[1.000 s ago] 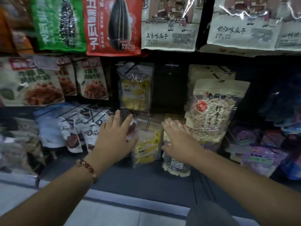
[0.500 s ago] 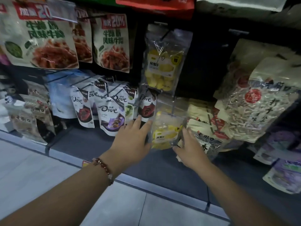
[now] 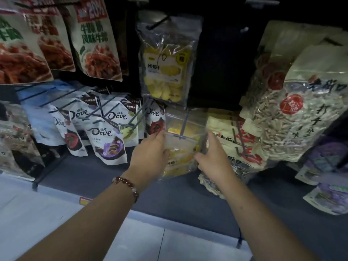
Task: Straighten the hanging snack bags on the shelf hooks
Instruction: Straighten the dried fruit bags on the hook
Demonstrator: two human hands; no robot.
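Gripping the lower clear bag of yellow dried fruit from both sides, the two hands meet at the middle of the shelf front. The left hand closes on the bag's left edge, thumb across the front of its clear top strip, fingers behind. The right hand presses against the bag's right edge with fingers extended; whether it fully grasps the bag cannot be told. A beaded bracelet sits on the left wrist.

The held bag hangs on a grey hook that passes through its top strip; the bag sits tilted, its lower end swung toward the camera. Directly above the held bag hangs a second clear bag of yellow fruit on its own hook, reasonably square.

To the left of the held bag, several white Dove pouches hang on parallel hooks, fanned at uneven angles and overlapping. Above those, beige bags printed with red meat strips hang in a row. To the right of the held bag, and touching the right hand, hang cream-topped bags with red labels; further right and higher is a large bag of pale seeds. Purple packets lie at the far right, below the seed bag. Beneath the held bag runs the dark shelf base.
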